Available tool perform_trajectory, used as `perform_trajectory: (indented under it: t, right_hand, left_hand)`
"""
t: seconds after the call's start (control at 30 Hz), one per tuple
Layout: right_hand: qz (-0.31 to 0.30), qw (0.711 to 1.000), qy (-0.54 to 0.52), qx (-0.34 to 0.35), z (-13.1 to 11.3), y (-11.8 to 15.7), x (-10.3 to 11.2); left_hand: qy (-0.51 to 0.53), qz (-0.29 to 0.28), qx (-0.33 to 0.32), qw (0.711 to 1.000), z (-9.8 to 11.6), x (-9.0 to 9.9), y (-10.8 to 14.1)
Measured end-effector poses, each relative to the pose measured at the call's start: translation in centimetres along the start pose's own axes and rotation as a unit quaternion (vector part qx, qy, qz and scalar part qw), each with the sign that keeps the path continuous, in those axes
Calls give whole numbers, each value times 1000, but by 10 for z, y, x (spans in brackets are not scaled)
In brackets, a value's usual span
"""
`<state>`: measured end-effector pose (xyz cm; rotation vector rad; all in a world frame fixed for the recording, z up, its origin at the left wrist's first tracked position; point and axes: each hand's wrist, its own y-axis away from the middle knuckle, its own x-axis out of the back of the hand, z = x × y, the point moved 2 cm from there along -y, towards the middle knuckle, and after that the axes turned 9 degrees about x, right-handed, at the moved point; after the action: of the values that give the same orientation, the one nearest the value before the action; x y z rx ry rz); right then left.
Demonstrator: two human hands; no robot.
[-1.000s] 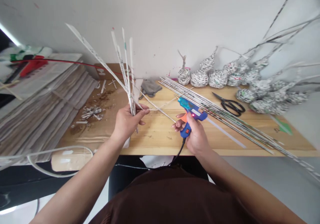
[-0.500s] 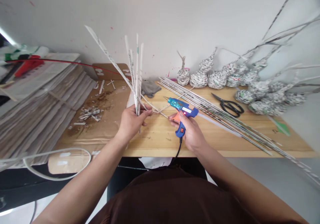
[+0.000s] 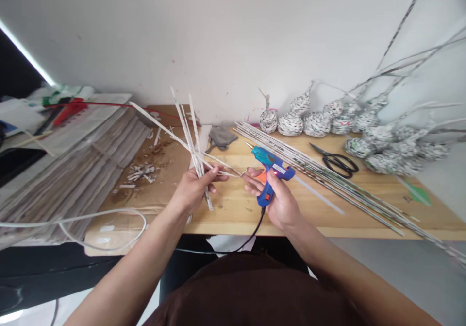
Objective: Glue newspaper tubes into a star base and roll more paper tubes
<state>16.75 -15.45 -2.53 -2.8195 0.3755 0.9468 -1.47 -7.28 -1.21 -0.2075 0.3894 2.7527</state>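
Several rolled-paper sticks (image 3: 187,134) are pinched in my left hand (image 3: 196,187), their upper ends fanning up and leftward. One thin strand runs from that bunch toward the fingers of my other hand. My right hand (image 3: 282,202) is wrapped round a blue hot glue gun (image 3: 271,165) with an orange trigger, its nozzle pointing up and left. A red light glows on the gun's body, and a black cord hangs from its handle. The two hands are close together above the table's front part. Whether the right fingertips also grip the strand, I cannot tell.
Long paper sticks (image 3: 327,182) lie diagonally on the wooden table (image 3: 233,219), with black scissors (image 3: 337,161) behind them. Woven paper gourds (image 3: 291,122) stand along the wall. At left are stacked newspapers (image 3: 109,156), paper scraps (image 3: 141,172) and a grey cloth (image 3: 221,137).
The bunch of paper sticks has tipped lower and leftward in my left hand. The strand between the hands has shifted and my right fingers have moved along it. The glue gun stays held.
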Motion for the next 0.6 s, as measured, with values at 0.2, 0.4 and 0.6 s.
perform_trajectory:
  t: [0.2, 0.4, 0.6]
  right_hand:
    - [-10, 1000, -15, 19, -3, 9, -9]
    - [-41, 995, 44, 76, 7, 26, -6]
    - [-74, 987, 101, 102, 4, 45, -7]
  left_hand:
    - [22, 2, 9, 1000, 2, -6, 8]
    - [19, -33, 27, 999, 1, -8, 10]
    - [4, -70, 55, 996, -5, -12, 10]
